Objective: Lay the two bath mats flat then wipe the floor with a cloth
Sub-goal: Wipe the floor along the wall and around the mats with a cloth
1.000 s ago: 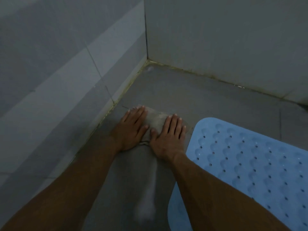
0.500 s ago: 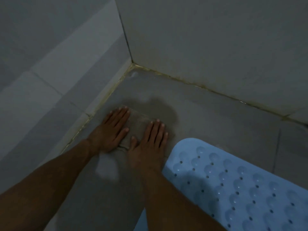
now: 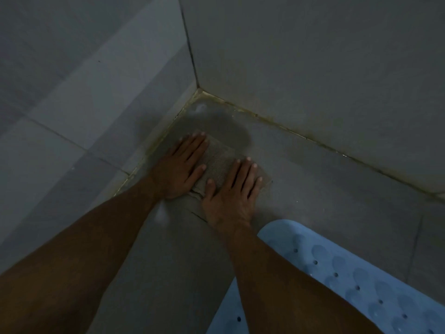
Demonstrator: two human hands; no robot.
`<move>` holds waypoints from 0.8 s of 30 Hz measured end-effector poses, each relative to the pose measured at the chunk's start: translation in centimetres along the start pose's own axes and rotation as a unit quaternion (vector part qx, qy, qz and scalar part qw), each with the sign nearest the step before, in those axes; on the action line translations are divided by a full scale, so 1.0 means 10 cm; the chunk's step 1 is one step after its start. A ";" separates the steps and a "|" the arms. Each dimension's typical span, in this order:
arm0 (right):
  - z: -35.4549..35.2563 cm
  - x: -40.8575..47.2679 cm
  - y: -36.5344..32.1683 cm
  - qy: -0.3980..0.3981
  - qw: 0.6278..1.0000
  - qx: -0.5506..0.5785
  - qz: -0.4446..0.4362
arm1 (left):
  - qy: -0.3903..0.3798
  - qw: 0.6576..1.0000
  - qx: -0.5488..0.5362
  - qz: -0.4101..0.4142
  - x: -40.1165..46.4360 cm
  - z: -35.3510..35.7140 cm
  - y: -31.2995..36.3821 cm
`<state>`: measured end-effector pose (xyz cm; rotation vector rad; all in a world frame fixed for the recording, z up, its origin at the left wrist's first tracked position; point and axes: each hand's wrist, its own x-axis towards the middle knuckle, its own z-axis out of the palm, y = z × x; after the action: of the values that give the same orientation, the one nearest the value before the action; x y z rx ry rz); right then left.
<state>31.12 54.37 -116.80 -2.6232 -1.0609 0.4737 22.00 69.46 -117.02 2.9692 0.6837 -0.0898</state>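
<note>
A small grey-brown cloth [image 3: 220, 162] lies flat on the grey tiled floor [image 3: 325, 189] close to the corner of two walls. My left hand [image 3: 180, 167] presses palm-down on the cloth's left part, fingers spread toward the corner. Beside it, my right hand [image 3: 232, 189] presses flat on the cloth's right part. A light blue bath mat [image 3: 361, 285] with round bumps and small holes lies flat at the lower right, partly under my right forearm. Only one mat is in view.
Grey tiled walls [image 3: 313, 68] meet at the corner [image 3: 198, 89] just beyond the cloth. A darker wet patch [image 3: 224, 126] covers the floor between the cloth and the corner. Yellowish grout runs along the wall bases.
Both hands have pushed the cloth forward along the floor toward the corner. The view has shifted, so the blue mat now sits lower right.
</note>
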 end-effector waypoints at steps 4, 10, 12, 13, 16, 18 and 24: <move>-0.03 0.01 0.05 0.002 1.000 -0.008 -0.021 | -0.021 1.000 0.000 -0.006 0.01 -0.03 0.04; -0.24 0.23 0.36 -0.033 0.997 -0.012 -0.072 | -0.038 0.997 0.025 -0.056 0.05 -0.05 0.29; -0.34 0.30 0.60 -0.037 0.996 -0.010 -0.075 | -0.029 0.997 0.006 -0.072 0.14 -0.01 0.54; -0.39 0.32 0.75 -0.033 0.997 -0.011 -0.072 | -0.024 0.997 -0.004 -0.073 0.20 0.01 0.70; -0.56 0.35 1.24 -0.014 0.998 -0.018 -0.064 | -0.021 0.997 -0.021 -0.067 0.43 0.03 1.19; -0.70 0.31 1.57 0.001 0.998 -0.016 -0.058 | -0.004 0.999 -0.014 -0.052 0.58 0.05 1.50; -1.02 0.04 2.41 0.012 0.999 -0.014 -0.039 | 0.011 1.000 0.000 -0.018 0.81 0.14 2.37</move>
<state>50.29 36.64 -116.44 -2.5934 -1.1669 0.4127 39.66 51.59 -117.18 2.9629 0.7415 -0.0616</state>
